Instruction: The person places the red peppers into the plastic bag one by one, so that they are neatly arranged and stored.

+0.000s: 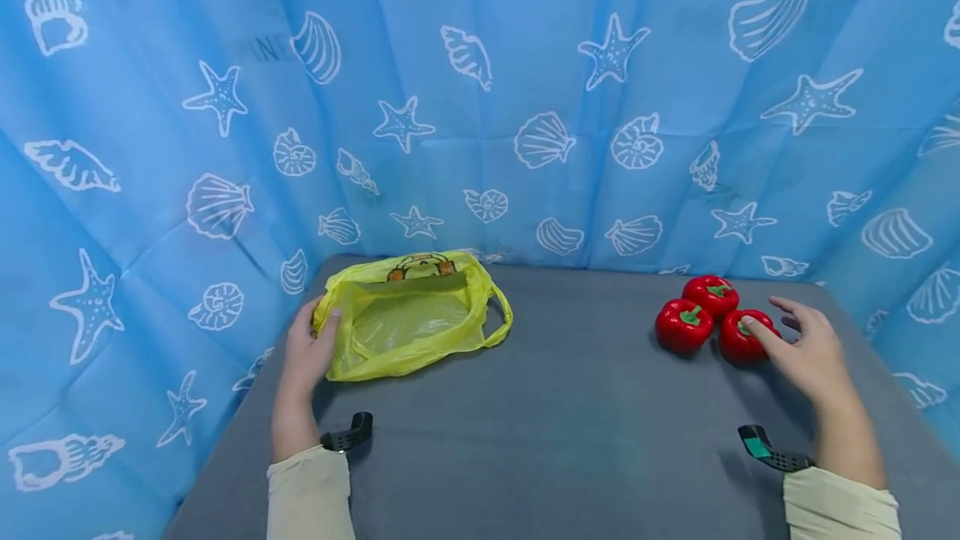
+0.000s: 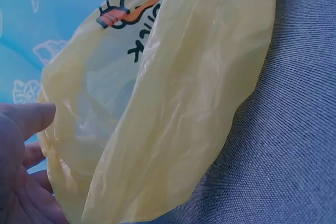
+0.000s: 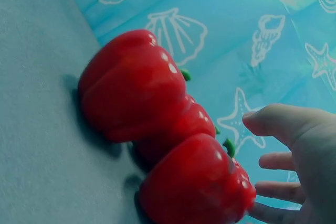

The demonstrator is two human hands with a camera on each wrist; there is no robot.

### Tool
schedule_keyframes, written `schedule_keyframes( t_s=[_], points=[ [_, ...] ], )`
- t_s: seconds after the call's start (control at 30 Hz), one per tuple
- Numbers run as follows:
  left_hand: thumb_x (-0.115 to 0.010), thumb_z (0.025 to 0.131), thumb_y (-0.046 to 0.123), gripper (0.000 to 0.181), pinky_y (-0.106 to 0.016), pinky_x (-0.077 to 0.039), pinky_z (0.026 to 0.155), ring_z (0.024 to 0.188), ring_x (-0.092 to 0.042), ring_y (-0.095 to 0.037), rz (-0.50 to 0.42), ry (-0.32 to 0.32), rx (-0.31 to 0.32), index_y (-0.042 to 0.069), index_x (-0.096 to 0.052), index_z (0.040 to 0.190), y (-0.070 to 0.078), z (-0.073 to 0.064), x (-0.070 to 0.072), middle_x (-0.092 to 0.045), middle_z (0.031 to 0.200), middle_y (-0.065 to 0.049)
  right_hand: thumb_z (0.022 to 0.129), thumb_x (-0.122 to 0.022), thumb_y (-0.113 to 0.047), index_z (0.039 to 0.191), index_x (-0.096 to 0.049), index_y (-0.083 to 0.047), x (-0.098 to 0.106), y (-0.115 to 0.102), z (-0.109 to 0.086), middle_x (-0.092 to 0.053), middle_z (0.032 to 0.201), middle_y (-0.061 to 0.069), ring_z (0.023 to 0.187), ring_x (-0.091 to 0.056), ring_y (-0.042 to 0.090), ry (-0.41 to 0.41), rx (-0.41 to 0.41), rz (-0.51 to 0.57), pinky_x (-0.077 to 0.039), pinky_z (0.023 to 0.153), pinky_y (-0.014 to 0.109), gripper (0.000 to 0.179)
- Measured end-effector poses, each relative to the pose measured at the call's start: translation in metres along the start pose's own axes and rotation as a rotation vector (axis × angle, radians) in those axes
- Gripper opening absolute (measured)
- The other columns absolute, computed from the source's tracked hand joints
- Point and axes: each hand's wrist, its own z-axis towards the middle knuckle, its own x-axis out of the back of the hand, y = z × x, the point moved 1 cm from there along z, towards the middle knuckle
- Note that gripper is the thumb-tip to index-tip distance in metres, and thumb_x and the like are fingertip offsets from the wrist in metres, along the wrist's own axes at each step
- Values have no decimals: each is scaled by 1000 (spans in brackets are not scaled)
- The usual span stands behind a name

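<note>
A yellow plastic bag point(image 1: 405, 363) lies on the grey table with its mouth spread open and printed drawings on its far side. My left hand point(image 1: 309, 348) grips the bag's left edge, thumb on the near side and fingers behind. In the left wrist view the bag point(image 2: 173, 114) fills the middle, with the left hand point(image 2: 23, 166) at its rim. Three red bell peppers with green stems stand together on the right: a front pepper point(image 1: 738, 344), a left pepper point(image 1: 678, 332) and a back pepper point(image 1: 705, 290). My right hand point(image 1: 810, 352) is spread beside the front pepper point(image 3: 189, 187), thumb and fingers apart.
A blue curtain point(image 1: 480, 107) with white shells and starfish hangs behind the table and along both sides. Grey table surface point(image 1: 555, 423) stretches between the bag and the peppers. A black strap point(image 1: 772, 452) is on the right wrist, and a similar strap point(image 1: 348, 433) on the left.
</note>
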Motion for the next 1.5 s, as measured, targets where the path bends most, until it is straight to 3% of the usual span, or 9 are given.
schedule_keyframes(
  t_s=[0.2, 0.4, 0.67, 1.2, 1.5],
  points=[
    [-44, 114, 43, 62, -60, -37, 121, 148, -43, -41, -25, 65, 28, 5, -37, 163, 1, 1, 3, -41, 163, -24, 107, -56, -48, 162, -28, 7, 5, 0, 1, -27, 157, 46, 137, -37, 67, -25, -13, 25, -43, 101, 79, 83],
    [-46, 114, 38, 58, -60, -37, 122, 147, -45, -39, -10, 63, 55, 4, -41, 160, 4, 3, 0, -45, 161, -23, 107, -57, -48, 164, -24, 6, 8, 0, -1, -27, 157, 45, 137, -35, 68, -60, -34, 18, -43, 101, 79, 86],
    [-47, 114, 34, 54, -60, -38, 121, 146, -45, -41, -2, 31, 43, 2, -44, 158, 6, 4, -4, -46, 159, -25, 104, -61, -50, 165, -19, 7, 6, 8, 0, -25, 160, 45, 137, -35, 68, -118, -16, 12, -42, 102, 79, 93],
    [-46, 114, 38, 56, -59, -39, 120, 144, -47, -40, -14, 33, 44, 2, -44, 156, 2, -1, -6, -47, 157, -25, 100, -72, -46, 165, -14, 7, 4, 15, -2, -24, 160, 45, 135, -33, 68, -152, -17, 33, -48, 99, 77, 102],
    [-46, 114, 39, 56, -60, -36, 123, 147, -45, -40, 18, 28, 60, 2, -46, 155, 5, 2, -8, -48, 157, -24, 97, -73, -53, 165, -17, 7, 3, 20, -5, -27, 156, 46, 131, -33, 67, -175, -35, 11, -51, 93, 74, 106]
  ],
)
